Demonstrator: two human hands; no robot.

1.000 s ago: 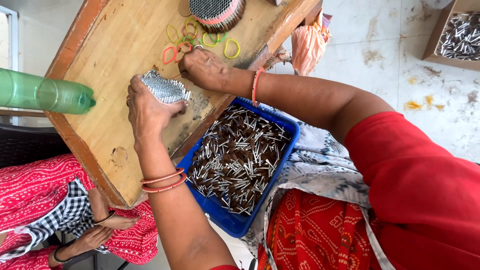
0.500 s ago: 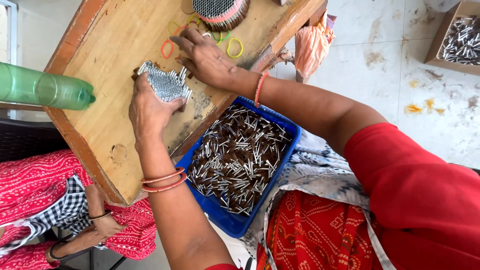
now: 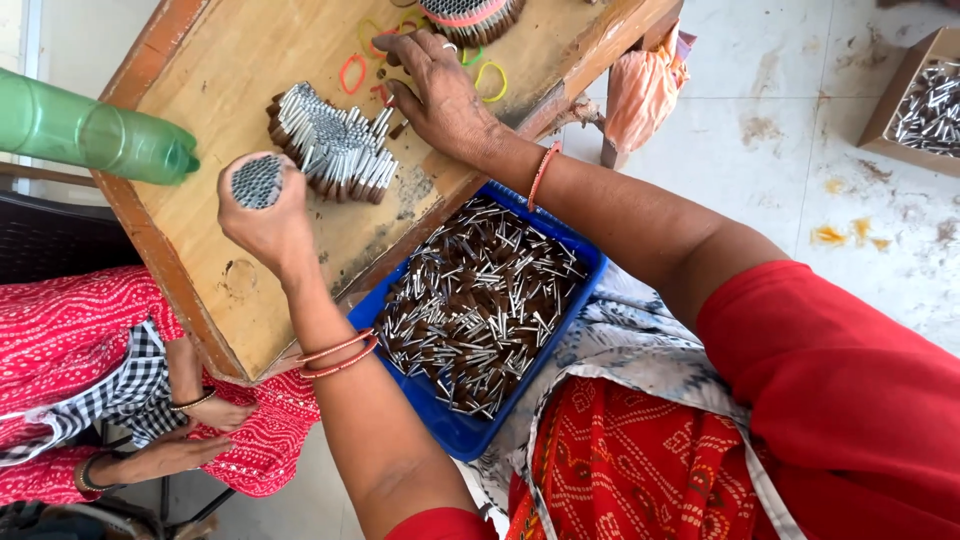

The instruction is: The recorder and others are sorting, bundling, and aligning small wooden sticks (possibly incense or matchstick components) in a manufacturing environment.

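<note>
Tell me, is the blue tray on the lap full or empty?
Nearly full: the blue tray holds a dense heap of small metal pins, which covers almost all of its floor.

A wooden table (image 3: 230, 70) fills the upper left of the frame. On it, near the centre top, lies a loose pile of metal pins (image 3: 330, 145), with rubber bands (image 3: 352, 73) scattered above it and a banded bundle (image 3: 468, 15) at the top edge. The right hand (image 3: 435, 95) rests on the table just right of the pile. The left hand (image 3: 268, 215) sits lower left of the pile, gripping a small bundle of pins (image 3: 257, 180). A bottle (image 3: 90, 135) juts in from the left edge. Below the table's right edge, mid-frame, a tray (image 3: 460, 430) holds more pins. A box (image 3: 920, 100) sits at the upper right.
</note>
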